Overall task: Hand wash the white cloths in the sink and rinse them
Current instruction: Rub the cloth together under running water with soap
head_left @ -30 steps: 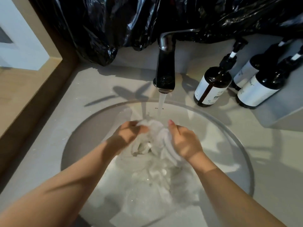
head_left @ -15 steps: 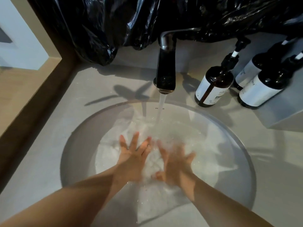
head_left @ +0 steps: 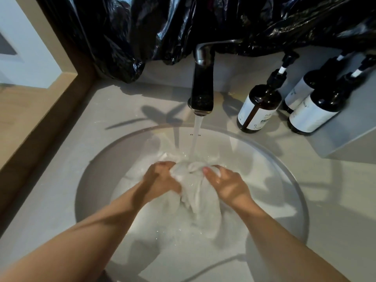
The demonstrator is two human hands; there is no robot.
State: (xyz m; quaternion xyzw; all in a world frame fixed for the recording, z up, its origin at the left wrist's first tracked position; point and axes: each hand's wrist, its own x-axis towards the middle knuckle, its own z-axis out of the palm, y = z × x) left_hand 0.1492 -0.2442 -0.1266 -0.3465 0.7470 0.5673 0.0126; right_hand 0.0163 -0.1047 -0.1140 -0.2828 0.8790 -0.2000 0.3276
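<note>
Both hands are gripping a wet white cloth (head_left: 196, 193) under the running faucet (head_left: 202, 86)
The left hand (head_left: 162, 180) and right hand (head_left: 227, 184) are clutching the bunched cloth between them, fingers curled into its folds. Water (head_left: 196, 137) is pouring onto its top while the rest is trailing down into the round sink (head_left: 254, 155) — three dark pump bottles (head_left: 258, 106) are standing on the counter (head_left: 101, 123) to the right

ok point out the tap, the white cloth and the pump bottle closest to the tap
tap (head_left: 202, 92): head view, middle of the dark spout
white cloth (head_left: 196, 194): head view, its hanging bunched middle
pump bottle (head_left: 264, 97): head view, dark glass above the label
</note>
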